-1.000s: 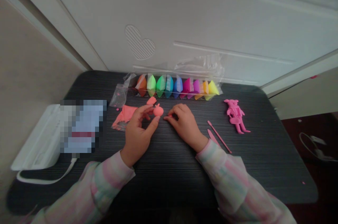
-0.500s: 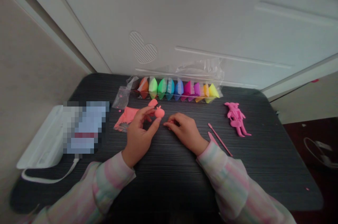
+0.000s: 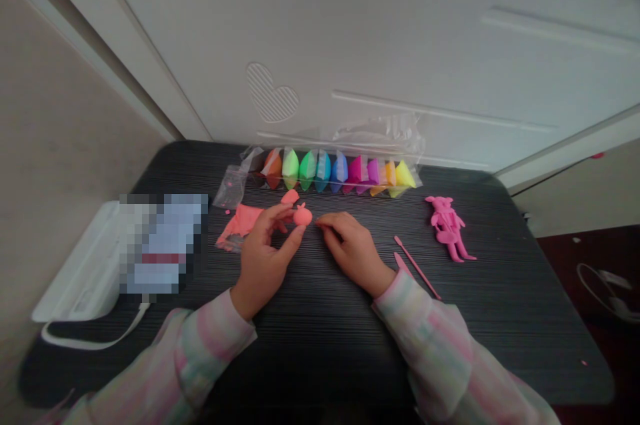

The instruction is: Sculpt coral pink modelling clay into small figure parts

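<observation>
Between the thumb and fingers of my left hand (image 3: 265, 258) is a small coral clay ball (image 3: 303, 216) with little pointed tips on top. Just to its right, my right hand (image 3: 353, 248) is closed in a pinch, its fingertips a short gap from the ball. What that pinch holds is mostly hidden now; a bit of coral clay showed there earlier. Behind my left fingers lies a loose coral clay lump (image 3: 289, 197). An opened packet of coral clay (image 3: 243, 219) rests on the table, left of the hand.
Along the back of the dark table (image 3: 320, 345) runs a row of coloured clay packets (image 3: 323, 169) in clear wrap. A pink clay figure (image 3: 447, 228) lies at right, near two pink modelling tools (image 3: 417, 267). A phone (image 3: 167, 241) and white device (image 3: 75, 271) with a cable are left.
My right hand's fingertips have shifted slightly up, and its fingers look straighter. The left hand keeps hold of the clay ball. The whole view has shifted a little.
</observation>
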`<state>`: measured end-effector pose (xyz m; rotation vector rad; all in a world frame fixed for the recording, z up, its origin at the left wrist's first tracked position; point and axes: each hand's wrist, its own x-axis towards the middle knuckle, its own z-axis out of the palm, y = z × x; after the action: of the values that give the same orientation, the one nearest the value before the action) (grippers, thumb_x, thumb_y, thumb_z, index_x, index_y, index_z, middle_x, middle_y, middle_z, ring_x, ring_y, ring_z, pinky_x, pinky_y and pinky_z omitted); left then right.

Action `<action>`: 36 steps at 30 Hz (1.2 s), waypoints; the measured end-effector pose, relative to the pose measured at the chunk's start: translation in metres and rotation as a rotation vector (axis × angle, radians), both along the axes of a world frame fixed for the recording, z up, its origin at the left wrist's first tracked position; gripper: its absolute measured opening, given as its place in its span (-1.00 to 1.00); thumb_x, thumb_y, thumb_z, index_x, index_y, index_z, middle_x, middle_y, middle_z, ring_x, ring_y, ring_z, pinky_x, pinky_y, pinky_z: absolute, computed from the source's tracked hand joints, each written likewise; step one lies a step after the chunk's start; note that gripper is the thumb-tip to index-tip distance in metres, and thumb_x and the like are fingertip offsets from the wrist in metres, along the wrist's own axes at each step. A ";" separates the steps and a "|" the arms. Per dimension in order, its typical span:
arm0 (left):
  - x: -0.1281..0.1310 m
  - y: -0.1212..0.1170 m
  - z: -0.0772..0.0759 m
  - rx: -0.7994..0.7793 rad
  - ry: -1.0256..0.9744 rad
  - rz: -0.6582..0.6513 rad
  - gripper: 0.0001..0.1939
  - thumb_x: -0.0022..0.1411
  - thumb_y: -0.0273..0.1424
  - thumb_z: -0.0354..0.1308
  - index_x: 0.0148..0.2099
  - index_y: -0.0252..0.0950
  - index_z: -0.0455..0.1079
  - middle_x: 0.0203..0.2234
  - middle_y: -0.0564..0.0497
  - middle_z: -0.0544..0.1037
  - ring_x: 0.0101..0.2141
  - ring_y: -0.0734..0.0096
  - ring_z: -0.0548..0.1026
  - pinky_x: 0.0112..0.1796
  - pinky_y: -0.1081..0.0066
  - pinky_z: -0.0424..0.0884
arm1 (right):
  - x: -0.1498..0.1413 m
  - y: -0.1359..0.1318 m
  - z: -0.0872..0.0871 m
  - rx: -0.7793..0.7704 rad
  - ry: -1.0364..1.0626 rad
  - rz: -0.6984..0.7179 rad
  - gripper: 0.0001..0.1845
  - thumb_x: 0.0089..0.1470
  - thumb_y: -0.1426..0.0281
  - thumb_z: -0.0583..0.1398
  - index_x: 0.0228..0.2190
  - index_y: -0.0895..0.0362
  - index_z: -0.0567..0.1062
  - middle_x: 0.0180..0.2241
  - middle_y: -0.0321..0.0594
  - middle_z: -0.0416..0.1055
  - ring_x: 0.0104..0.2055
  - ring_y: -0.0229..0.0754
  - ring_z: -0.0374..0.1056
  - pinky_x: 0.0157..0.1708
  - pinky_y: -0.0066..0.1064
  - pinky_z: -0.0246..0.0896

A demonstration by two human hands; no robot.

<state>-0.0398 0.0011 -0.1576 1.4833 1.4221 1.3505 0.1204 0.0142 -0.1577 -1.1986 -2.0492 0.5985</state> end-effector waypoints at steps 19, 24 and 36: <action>-0.001 0.000 -0.001 -0.004 -0.029 0.010 -0.66 0.05 -0.39 0.18 -0.08 -0.24 0.31 -0.18 -0.06 0.48 -0.22 0.34 0.46 -0.23 0.34 0.37 | -0.001 -0.001 -0.002 -0.009 -0.028 0.011 -0.79 0.12 0.45 0.03 -0.23 0.10 0.42 -0.27 -0.15 0.44 -0.19 -0.20 0.34 -0.16 -0.31 0.27; -0.001 0.000 0.000 -0.011 -0.025 0.015 -0.67 0.05 -0.38 0.18 -0.08 -0.23 0.31 -0.19 -0.05 0.47 -0.23 0.36 0.45 -0.22 0.33 0.37 | 0.000 -0.003 0.001 -0.027 -0.085 -0.028 -0.82 0.13 0.40 0.04 -0.28 0.13 0.42 -0.37 -0.20 0.45 -0.32 -0.24 0.37 -0.29 -0.41 0.27; -0.002 0.002 0.002 -0.038 -0.018 0.025 -0.68 0.05 -0.35 0.18 -0.10 -0.24 0.32 -0.18 -0.06 0.46 -0.24 0.35 0.44 -0.21 0.31 0.35 | 0.000 -0.008 0.006 -0.030 -0.284 0.079 -0.83 0.10 0.32 0.09 -0.43 0.13 0.40 -0.40 -0.22 0.40 -0.30 -0.20 0.32 -0.28 -0.38 0.18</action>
<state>-0.0413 0.0026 -0.1555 1.4298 1.4515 1.3416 0.1201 0.0059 -0.1519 -1.2858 -2.3409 0.5211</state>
